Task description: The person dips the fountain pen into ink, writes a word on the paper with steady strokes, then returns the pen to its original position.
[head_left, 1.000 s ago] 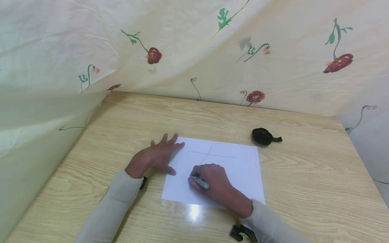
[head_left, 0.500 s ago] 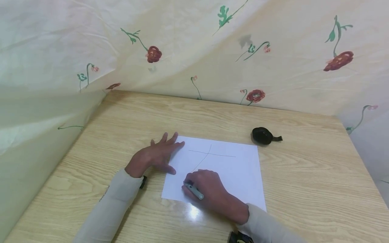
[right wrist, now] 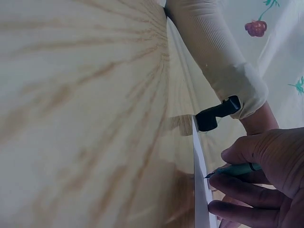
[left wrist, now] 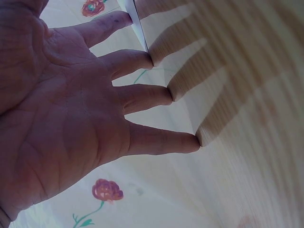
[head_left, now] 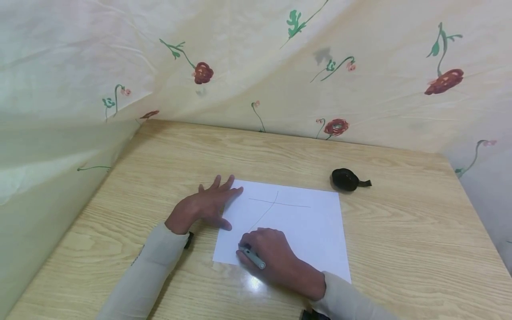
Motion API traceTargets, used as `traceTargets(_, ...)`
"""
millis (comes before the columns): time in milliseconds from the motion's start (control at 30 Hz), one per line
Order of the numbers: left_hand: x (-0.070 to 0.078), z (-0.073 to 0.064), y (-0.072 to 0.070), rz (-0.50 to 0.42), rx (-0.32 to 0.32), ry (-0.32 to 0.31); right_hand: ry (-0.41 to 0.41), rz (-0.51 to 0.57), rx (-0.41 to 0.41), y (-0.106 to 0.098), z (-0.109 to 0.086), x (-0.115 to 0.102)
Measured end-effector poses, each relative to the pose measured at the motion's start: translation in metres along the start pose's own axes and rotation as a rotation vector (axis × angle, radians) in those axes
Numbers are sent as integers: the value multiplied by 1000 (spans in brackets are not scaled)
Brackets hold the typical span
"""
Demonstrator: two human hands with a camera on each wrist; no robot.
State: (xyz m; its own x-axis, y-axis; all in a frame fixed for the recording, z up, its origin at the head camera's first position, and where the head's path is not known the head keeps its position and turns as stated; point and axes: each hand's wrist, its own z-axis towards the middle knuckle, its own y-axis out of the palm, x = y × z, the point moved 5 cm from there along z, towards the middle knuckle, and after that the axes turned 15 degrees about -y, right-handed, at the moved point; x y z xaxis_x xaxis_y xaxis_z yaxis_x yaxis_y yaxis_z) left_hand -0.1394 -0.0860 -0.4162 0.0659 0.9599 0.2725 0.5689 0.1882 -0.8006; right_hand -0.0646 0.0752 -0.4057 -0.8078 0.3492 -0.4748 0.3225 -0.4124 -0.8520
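A white sheet of paper [head_left: 304, 231] lies on the wooden table, bearing a thin, nearly level line and a longer curved line that crosses it. My right hand [head_left: 272, 258] pinches a grey-green pen [head_left: 254, 258] over the lower left part of the sheet. In the right wrist view the pen [right wrist: 240, 169] sits between thumb and fingers, its dark tip at the paper [right wrist: 202, 190]. With fingers spread, my left hand [head_left: 210, 204] rests on the sheet's left edge. The left wrist view shows the fingertips of that hand [left wrist: 71, 104] touching the tabletop and the paper's edge.
Beyond the sheet's upper right corner stands a small black pan-shaped object [head_left: 345, 180], its short handle pointing right. Floral cloth [head_left: 240, 53] hangs behind the wooden table [head_left: 400, 222] and along its sides. A black wrist device [right wrist: 213, 116] is on the left forearm.
My right hand has moved down and to the left with the pen, and the curved line now shows longer toward the lower left. The left hand has stayed where it was.
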Motion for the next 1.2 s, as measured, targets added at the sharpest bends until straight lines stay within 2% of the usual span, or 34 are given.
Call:
traceTargets(367, 0, 1, 1, 5, 2, 5, -20, -9, 35, 2, -1, 1)
traceTargets(467, 0, 1, 3, 4, 0, 12, -37, -11, 82, -2, -3, 3)
traceTargets(567, -1, 1, 3, 0, 1, 20, -43, -36, 162, -11, -5, 10)
traceTargets(733, -2, 0, 4, -8, 3, 14, 30, -128, 316, -33, -8, 40)
traceTargets(867, -1, 0, 3, -10, 3, 1, 97, -165, 402, -50, -16, 69)
traceTargets(1033, 0, -1, 1, -15, -1, -2, 190, -122, 423, -59, -27, 95)
traceTargets(1200, 0, 1, 0, -10, -9, 0, 228, -90, 419, -59, -29, 102)
